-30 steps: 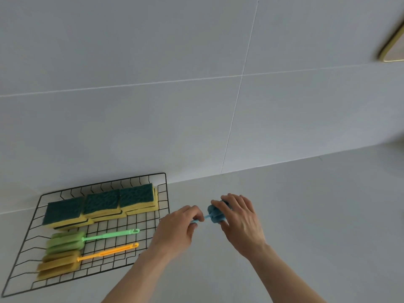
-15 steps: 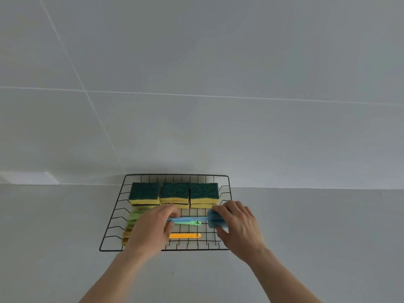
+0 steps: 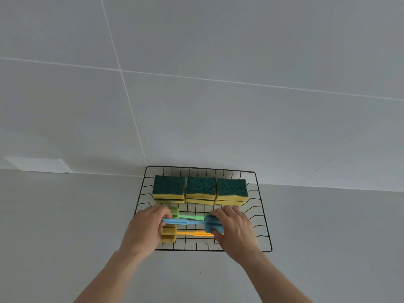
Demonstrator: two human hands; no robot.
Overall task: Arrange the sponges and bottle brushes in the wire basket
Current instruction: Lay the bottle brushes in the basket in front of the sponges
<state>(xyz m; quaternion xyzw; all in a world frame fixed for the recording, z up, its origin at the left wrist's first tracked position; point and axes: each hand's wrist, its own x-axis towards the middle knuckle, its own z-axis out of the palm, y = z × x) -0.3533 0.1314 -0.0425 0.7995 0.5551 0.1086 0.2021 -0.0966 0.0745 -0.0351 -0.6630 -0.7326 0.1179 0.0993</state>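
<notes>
A black wire basket stands on the grey counter against the wall. Three stacks of green-topped yellow sponges fill its back row. A green bottle brush and an orange bottle brush lie in front of them, sponge heads to the left. I hold a blue bottle brush crosswise over those two. My left hand pinches its handle end, and my right hand grips its blue sponge head.
The tiled wall rises directly behind the basket. A white wall socket plate sits at the far left, just above the counter line. Grey counter surface spreads to the left, right and front of the basket.
The view has swung left so the basket now sits in the centre. Both hands have carried the blue brush from the counter at the right to above the basket and stretched it out lengthwise.
</notes>
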